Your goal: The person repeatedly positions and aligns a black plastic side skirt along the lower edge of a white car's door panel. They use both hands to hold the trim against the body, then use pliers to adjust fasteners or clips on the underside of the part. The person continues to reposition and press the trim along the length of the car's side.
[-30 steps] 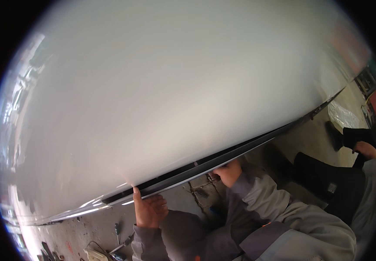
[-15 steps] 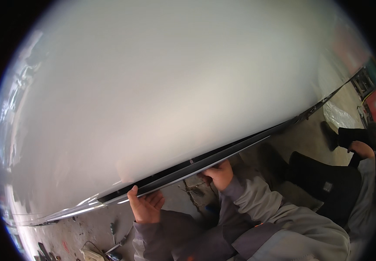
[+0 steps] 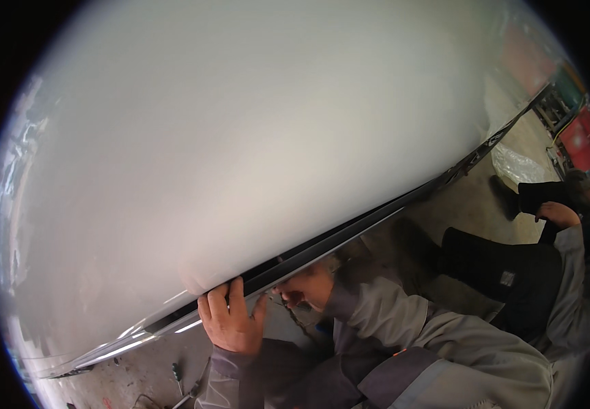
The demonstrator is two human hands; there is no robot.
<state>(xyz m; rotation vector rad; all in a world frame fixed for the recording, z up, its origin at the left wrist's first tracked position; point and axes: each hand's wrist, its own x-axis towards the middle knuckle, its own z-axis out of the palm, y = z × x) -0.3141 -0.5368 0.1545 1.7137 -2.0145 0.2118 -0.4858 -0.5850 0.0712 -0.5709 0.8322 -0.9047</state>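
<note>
A long black trim strip (image 3: 302, 258) with a light lower edge runs along the bottom of a large pale, glossy vehicle panel (image 3: 274, 136). A dark gap shows between strip and panel. My left hand (image 3: 230, 320) is closed on the strip, its fingers laid over the upper edge and its thumb to the right, lower down. Just below the strip is my right hand (image 3: 312, 285), its fingers curled and slightly blurred near the left thumb. Whether those fingers hold anything small is hidden.
Close on the right, a person in dark trousers rests a hand (image 3: 559, 214) by the knee. A screwdriver (image 3: 177, 371) and other tools lie on the concrete floor at lower left. Clear plastic sheeting (image 3: 517, 165) and a red object (image 3: 583, 140) are at far right.
My left hand has turned, bringing its fingers over the strip's upper edge. My right hand has moved left and down from the strip's underside, towards the left hand. The view has shifted slightly.
</note>
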